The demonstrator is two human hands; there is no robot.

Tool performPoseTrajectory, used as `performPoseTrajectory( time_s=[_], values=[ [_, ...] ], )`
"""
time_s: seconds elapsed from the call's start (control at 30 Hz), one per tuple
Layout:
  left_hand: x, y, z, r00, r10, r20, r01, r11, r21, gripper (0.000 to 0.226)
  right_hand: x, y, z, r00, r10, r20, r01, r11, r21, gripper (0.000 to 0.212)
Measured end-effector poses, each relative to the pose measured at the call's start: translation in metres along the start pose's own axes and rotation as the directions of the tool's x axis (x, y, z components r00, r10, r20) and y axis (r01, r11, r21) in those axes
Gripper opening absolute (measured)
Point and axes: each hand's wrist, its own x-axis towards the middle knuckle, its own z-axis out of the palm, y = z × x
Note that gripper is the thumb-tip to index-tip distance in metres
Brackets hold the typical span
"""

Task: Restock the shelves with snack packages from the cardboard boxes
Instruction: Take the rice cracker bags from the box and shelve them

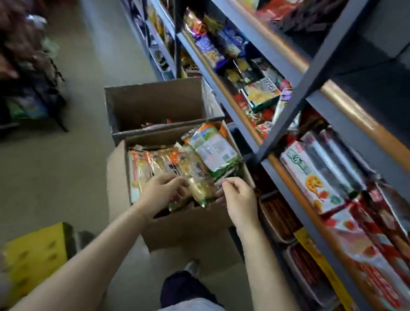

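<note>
Two open brown cardboard boxes (187, 225); nearer one holds clear-wrapped yellow snack packs (202, 187), gripped by left hand (163, 191) and right hand (238, 200); farther box at 12 o'clock.

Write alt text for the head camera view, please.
Two bare hands, left hand and right hand, grip snack packages in an open cardboard box on the floor beside stocked shelves; a second box stands behind.

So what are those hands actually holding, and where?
Both hands grip snack packs in the near box: left hand and right hand hold their near, lower ends.
</note>
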Motion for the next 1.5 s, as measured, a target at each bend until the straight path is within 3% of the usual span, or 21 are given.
performPoseTrajectory(
  time_s=[0.3, 0.43, 0.5, 0.53, 0.63, 0.7, 0.77, 0.9, 1.0, 1.13, 1.2, 1.27, 1.33, 1.4, 1.47, 1.5],
  values=[
    [0.155, 0.041, -0.117, 0.986, 0.015, -0.168, 0.007, 0.991, 0.131, 0.023, 0.165, -0.088, 0.111, 0.981, 0.028, 0.19, -0.019, 0.999, -0.051, 0.019],
    [0.234, 0.038, -0.152, 0.981, 0.071, -0.18, -0.033, 0.977, 0.21, 0.014, 0.246, -0.097, 0.155, 0.983, 0.143, 0.119, -0.142, 0.99, -0.015, 0.02],
    [0.282, 0.033, -0.166, 0.978, 0.137, -0.158, -0.079, 0.941, 0.329, 0.008, 0.284, -0.097, 0.18, 0.972, 0.222, 0.079, -0.228, 0.97, 0.081, 0.02],
    [0.307, 0.029, -0.172, 0.976, 0.174, -0.135, -0.107, 0.911, 0.399, 0.016, 0.303, -0.095, 0.193, 0.959, 0.277, 0.059, -0.283, 0.945, 0.165, 0.018],
    [0.384, 0.023, -0.195, 0.966, 0.258, -0.034, -0.199, 0.818, 0.539, 0.067, 0.359, -0.092, 0.24, 0.878, 0.479, -0.006, -0.421, 0.778, 0.465, 0.01],
    [0.424, 0.022, -0.204, 0.922, 0.386, -0.021, -0.29, 0.727, 0.622, 0.093, 0.386, -0.09, 0.264, 0.811, 0.585, 0.01, -0.483, 0.66, 0.575, 0.036],
    [0.478, 0.016, -0.212, 0.877, 0.481, -0.009, -0.324, 0.604, 0.728, 0.105, 0.421, -0.083, 0.288, 0.724, 0.689, 0.022, -0.576, 0.587, 0.57, 0.059],
    [0.536, -0.011, -0.218, 0.898, 0.44, 0.023, -0.258, 0.481, 0.838, 0.11, 0.475, -0.012, 0.315, 0.575, 0.815, -0.069, -0.711, 0.539, 0.452, 0.069],
    [0.539, -0.031, -0.217, 0.878, 0.475, 0.062, -0.292, 0.429, 0.855, 0.107, 0.507, 0.081, 0.321, 0.51, 0.847, -0.152, -0.784, 0.53, 0.322, 0.053],
    [0.539, -0.036, -0.217, 0.864, 0.499, 0.07, -0.309, 0.415, 0.856, 0.105, 0.497, 0.038, 0.341, 0.498, 0.865, -0.064, -0.808, 0.49, 0.328, 0.034],
    [0.542, -0.036, -0.22, 0.868, 0.491, 0.065, -0.306, 0.428, 0.851, 0.103, 0.493, 0.032, 0.343, 0.471, 0.879, -0.071, -0.811, 0.463, 0.357, 0.039],
    [0.542, -0.034, -0.222, 0.872, 0.483, 0.072, -0.312, 0.437, 0.844, 0.1, 0.493, 0.032, 0.342, 0.53, 0.845, -0.072, -0.741, 0.503, 0.445, 0.04],
    [0.54, -0.031, -0.224, 0.876, 0.477, 0.08, -0.325, 0.46, 0.826, 0.094, 0.483, 0.006, 0.337, 0.546, 0.833, -0.088, -0.653, 0.489, 0.579, 0.039],
    [0.536, -0.023, -0.226, 0.882, 0.469, 0.055, -0.33, 0.53, 0.781, 0.084, 0.467, -0.025, 0.33, 0.581, 0.809, -0.086, -0.581, 0.487, 0.652, 0.03],
    [0.526, -0.01, -0.226, 0.892, 0.452, -0.002, -0.323, 0.64, 0.697, 0.075, 0.441, -0.06, 0.321, 0.708, 0.688, -0.157, -0.516, 0.657, 0.55, 0.023],
    [0.519, -0.001, -0.225, 0.893, 0.449, -0.024, -0.328, 0.688, 0.647, 0.073, 0.423, -0.078, 0.313, 0.789, 0.586, -0.185, -0.48, 0.776, 0.409, 0.019]
  ],
)
